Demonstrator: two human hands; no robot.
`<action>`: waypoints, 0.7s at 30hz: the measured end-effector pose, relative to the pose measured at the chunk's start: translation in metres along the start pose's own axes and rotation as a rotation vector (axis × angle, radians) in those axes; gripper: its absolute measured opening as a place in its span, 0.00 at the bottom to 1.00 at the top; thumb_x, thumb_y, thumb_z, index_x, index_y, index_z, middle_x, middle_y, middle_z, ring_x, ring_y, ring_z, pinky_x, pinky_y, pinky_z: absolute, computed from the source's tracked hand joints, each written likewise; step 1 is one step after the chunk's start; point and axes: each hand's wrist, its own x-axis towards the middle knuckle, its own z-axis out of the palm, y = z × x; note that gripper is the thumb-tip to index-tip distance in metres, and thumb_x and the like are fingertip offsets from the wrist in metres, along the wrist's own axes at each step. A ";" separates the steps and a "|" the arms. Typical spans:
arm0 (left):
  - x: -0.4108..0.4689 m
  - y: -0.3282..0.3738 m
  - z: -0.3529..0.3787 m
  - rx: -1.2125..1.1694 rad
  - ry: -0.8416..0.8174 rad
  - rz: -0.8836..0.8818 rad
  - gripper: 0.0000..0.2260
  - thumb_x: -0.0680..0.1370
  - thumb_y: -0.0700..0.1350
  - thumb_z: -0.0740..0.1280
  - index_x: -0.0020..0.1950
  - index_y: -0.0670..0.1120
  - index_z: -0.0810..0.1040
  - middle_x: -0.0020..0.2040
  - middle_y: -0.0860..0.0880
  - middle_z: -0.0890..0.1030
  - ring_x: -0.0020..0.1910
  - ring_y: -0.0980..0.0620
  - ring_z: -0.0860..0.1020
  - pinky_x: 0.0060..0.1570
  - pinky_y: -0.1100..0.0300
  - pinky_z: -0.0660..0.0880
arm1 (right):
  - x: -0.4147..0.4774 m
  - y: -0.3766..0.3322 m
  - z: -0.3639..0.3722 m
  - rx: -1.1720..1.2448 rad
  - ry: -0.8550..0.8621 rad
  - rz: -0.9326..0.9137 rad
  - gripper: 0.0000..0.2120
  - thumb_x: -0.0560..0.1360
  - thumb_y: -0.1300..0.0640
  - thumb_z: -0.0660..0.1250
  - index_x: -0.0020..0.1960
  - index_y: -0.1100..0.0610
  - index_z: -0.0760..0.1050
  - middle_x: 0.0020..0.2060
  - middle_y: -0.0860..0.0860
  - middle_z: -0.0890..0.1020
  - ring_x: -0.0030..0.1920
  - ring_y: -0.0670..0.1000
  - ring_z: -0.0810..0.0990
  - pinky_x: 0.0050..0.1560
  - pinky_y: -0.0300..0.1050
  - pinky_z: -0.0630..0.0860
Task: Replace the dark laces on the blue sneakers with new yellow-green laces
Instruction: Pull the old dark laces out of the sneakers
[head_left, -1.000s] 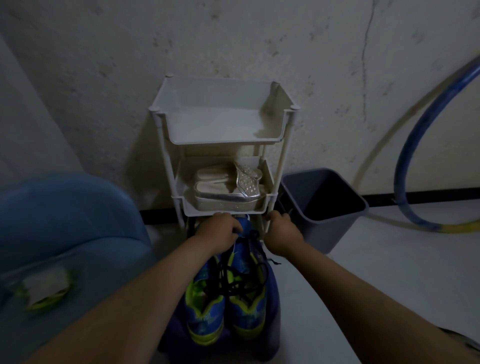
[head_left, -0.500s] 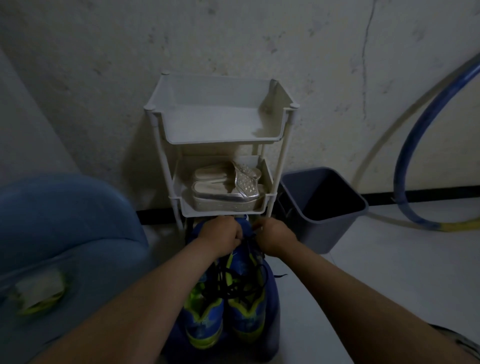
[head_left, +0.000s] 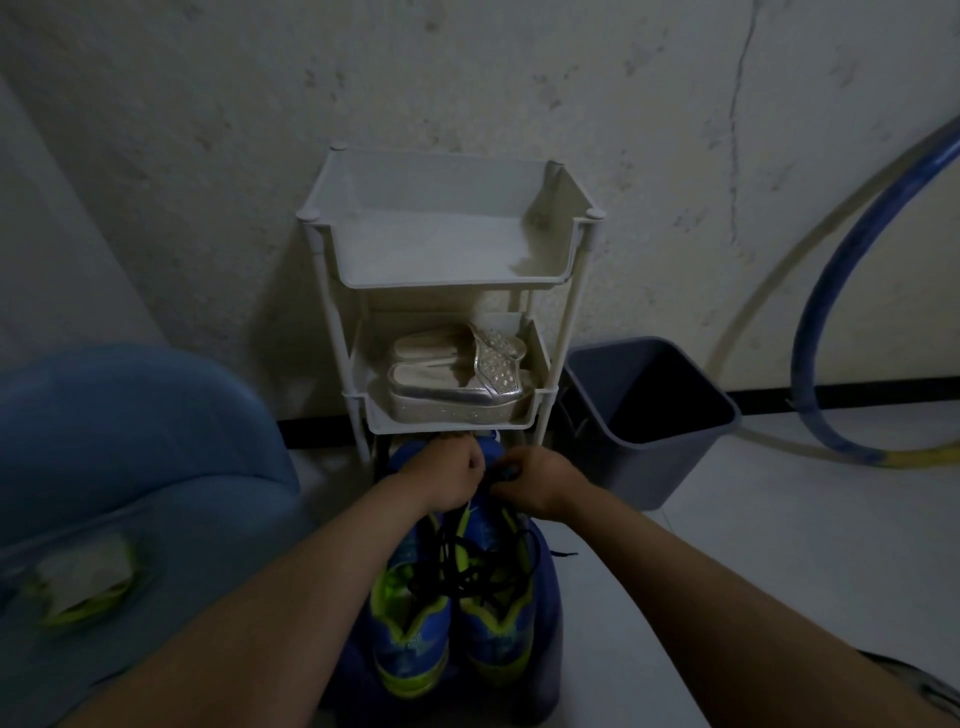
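So the left hand (head_left: 449, 475) grips the heel of the blue neon-trimmed mesh sneakers (head_left: 410, 639). The right hand (head_left: 540, 483) pinches their tangled dark laces (head_left: 467, 571).

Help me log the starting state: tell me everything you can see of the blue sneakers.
The blue sneakers lie side by side, toes toward the camera and heels at the foot of the white rack. The uppers look like blue fabric with yellow-green trim and toe edges. Dark laces lie loose and tangled across both shoes. The left hand curls over the left shoe's opening, and the right hand pinches a dark lace above the right shoe. Something dark blue lies beneath the pair.
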 end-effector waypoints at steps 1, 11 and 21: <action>-0.001 0.001 -0.001 0.006 -0.011 0.016 0.04 0.77 0.44 0.67 0.50 0.47 0.79 0.48 0.48 0.82 0.49 0.50 0.79 0.49 0.58 0.74 | 0.000 0.000 0.000 0.001 -0.001 -0.006 0.18 0.73 0.45 0.71 0.62 0.45 0.78 0.56 0.48 0.80 0.56 0.49 0.78 0.57 0.47 0.77; 0.006 0.006 -0.015 -0.144 0.087 -0.247 0.11 0.80 0.39 0.60 0.50 0.37 0.81 0.48 0.41 0.81 0.49 0.43 0.80 0.47 0.55 0.75 | -0.001 0.001 -0.002 0.077 -0.023 0.041 0.18 0.74 0.53 0.69 0.64 0.47 0.76 0.51 0.48 0.76 0.50 0.50 0.80 0.51 0.46 0.80; -0.001 -0.001 -0.015 -0.278 -0.037 -0.100 0.02 0.74 0.45 0.72 0.46 0.50 0.84 0.44 0.53 0.83 0.44 0.57 0.79 0.46 0.62 0.74 | -0.001 -0.005 0.000 0.016 -0.006 -0.024 0.12 0.76 0.57 0.68 0.59 0.52 0.80 0.54 0.52 0.81 0.54 0.50 0.80 0.56 0.47 0.78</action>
